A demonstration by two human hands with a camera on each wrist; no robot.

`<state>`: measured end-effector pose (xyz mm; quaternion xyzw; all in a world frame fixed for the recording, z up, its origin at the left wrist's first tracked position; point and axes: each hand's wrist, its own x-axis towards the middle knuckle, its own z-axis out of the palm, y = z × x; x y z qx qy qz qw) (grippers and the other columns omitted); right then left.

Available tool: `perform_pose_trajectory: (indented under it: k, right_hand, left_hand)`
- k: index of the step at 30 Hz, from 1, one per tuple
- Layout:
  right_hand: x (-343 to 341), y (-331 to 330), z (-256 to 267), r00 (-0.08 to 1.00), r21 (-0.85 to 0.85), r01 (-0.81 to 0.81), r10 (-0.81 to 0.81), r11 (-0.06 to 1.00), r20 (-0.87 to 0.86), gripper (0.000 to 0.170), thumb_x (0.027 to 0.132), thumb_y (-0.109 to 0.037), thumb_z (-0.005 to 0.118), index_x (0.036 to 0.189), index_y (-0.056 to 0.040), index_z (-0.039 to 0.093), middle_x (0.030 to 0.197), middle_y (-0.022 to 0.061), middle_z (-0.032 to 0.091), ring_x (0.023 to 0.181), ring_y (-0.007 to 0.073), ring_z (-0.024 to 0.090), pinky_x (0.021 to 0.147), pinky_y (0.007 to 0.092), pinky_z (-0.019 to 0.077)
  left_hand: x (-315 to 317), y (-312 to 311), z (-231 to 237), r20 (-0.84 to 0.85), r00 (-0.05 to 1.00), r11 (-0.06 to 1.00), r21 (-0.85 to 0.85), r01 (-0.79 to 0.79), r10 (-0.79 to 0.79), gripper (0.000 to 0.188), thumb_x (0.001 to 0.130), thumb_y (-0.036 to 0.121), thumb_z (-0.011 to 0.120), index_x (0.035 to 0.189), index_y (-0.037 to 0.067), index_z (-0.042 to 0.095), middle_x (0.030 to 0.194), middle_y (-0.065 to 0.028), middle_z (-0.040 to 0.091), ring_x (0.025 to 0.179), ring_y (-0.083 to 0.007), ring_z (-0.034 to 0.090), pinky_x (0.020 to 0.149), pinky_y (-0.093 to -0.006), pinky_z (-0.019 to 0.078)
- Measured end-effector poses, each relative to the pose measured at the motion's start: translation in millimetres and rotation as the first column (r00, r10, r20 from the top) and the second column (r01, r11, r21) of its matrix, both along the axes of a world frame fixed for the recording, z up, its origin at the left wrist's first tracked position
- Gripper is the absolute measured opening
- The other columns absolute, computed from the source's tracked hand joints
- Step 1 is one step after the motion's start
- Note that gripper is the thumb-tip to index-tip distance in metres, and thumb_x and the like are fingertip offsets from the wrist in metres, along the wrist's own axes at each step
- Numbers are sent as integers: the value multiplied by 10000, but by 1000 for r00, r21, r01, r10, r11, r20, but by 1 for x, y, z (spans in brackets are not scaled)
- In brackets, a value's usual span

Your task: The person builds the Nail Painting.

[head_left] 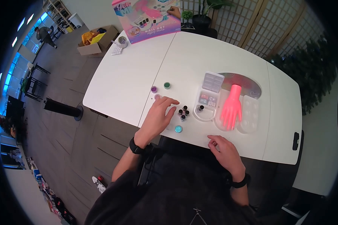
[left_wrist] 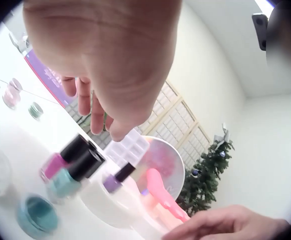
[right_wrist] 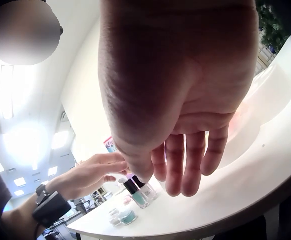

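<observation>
My left hand (head_left: pixel 159 114) hovers over the white table with loosely bent fingers and nothing in its grasp. Just right of it stands a cluster of small nail polish bottles (head_left: pixel 183 117) with black caps; the left wrist view shows pink and teal ones (left_wrist: pixel 65 185). A teal glitter pot (head_left: pixel 178 129) sits nearer the front edge. Beyond the left hand are green (head_left: pixel 167 85), purple (head_left: pixel 154 89) and pale pink pots (head_left: pixel 157 96). My right hand (head_left: pixel 226 153), fingers relaxed, is at the front edge, below a pink model hand (head_left: pixel 233 107). A purple polish bottle (left_wrist: pixel 116 181) stands in the white tray (head_left: pixel 204 118).
Behind the model hand is a shiny rounded panel (head_left: pixel 251 84). An open clear compartment box (head_left: pixel 213 82) adjoins the tray. A nail art kit box (head_left: pixel 150 22) stands at the far edge, with a jar (head_left: pixel 122 41) to its left. A cardboard box (head_left: pixel 92 48) sits beyond the table.
</observation>
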<state>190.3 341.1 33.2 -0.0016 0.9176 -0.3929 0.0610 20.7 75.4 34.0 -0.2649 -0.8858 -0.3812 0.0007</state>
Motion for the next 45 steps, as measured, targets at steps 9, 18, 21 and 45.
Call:
perform_pose_trajectory:
  k: [9,18,21,45]
  right_hand:
    - [-6,-19,19,996,62,80,-77,995,-42,252,1044,-157,690,1257,-26,723,1034,147,743,895,297,740,836,410,587]
    - [-87,-40,38,968,163,-44,82,986,-237,216,1073,-147,642,1223,-17,728,1097,151,734,989,347,709,883,450,573]
    - [-114,-49,33,948,166,-119,162,979,-274,212,1073,-136,626,1215,-15,728,1166,150,728,1088,360,678,969,479,548]
    - [-159,-56,8,866,449,-141,330,882,-376,77,927,-81,704,974,-36,747,860,81,744,973,274,640,930,415,439]
  left_hand:
    - [13,1,-26,-61,993,993,59,107,-103,276,994,86,742,1269,89,722,1298,-109,679,1166,-336,678,991,-442,564]
    - [3,1,-31,-105,990,993,61,99,-92,205,959,80,776,1161,72,743,1112,-100,737,1067,-326,706,907,-437,584]
    - [3,-4,-30,-23,997,988,134,71,-69,228,970,66,763,1197,65,744,1109,-114,760,1044,-325,726,913,-415,589]
    - [-8,-21,-32,541,827,816,541,-204,-152,259,1082,46,650,1331,-20,677,1252,-95,771,1119,-141,734,1024,-300,562]
